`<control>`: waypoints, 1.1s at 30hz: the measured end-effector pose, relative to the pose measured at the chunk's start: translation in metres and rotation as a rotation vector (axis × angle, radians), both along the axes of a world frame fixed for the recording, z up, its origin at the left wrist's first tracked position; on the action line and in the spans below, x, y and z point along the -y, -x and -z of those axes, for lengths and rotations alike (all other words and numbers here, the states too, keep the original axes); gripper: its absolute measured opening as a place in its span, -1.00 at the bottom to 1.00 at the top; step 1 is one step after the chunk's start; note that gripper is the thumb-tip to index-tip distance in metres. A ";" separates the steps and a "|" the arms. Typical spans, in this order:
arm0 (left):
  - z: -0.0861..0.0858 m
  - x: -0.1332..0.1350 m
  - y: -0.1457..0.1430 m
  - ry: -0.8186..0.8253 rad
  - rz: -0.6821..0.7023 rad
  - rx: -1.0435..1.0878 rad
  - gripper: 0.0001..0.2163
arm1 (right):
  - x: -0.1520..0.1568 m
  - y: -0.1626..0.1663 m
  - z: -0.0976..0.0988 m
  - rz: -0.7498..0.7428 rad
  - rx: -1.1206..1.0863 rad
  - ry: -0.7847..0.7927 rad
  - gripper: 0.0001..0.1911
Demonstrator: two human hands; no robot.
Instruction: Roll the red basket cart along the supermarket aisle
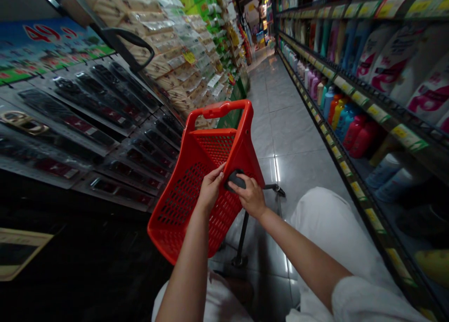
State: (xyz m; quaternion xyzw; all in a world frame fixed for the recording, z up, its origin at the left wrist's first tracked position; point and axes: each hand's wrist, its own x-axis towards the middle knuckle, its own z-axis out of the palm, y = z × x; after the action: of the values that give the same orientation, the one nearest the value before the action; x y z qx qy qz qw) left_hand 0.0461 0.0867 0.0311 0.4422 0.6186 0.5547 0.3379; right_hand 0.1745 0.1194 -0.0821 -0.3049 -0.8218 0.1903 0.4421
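A red plastic shopping cart (242, 146) with lattice walls stands in the aisle, tilted in my view. My left hand (211, 185) reaches over its near edge, with thumb and fingers closed at the red rim beside a dark round piece. That dark grey round piece, wheel-like (236, 179), sits against the cart's side. My right hand (250, 194) grips it, thumb and fingers laid over its face. Part of the round piece is hidden under my fingers, so how it is fixed cannot be seen. Both hands are close together, nearly touching.
Dark cart legs with a caster (239, 260) rest on the grey tiled floor (291, 102). Shelves of bottles (338, 111) line the right. On the left hang packaged belts (105, 88), with stacked packs (168, 36) farther on. My knee (326, 228) is close by.
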 end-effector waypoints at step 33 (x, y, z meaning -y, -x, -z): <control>-0.001 -0.004 0.000 -0.034 -0.069 0.172 -0.59 | -0.004 0.004 -0.042 0.042 0.068 0.044 -0.50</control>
State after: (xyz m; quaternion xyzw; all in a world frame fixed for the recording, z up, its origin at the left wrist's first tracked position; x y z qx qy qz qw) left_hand 0.0463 0.0904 0.0325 0.3771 0.5926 0.6123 0.3629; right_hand 0.1702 0.1235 -0.0405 -0.3383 -0.8254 0.1885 0.4109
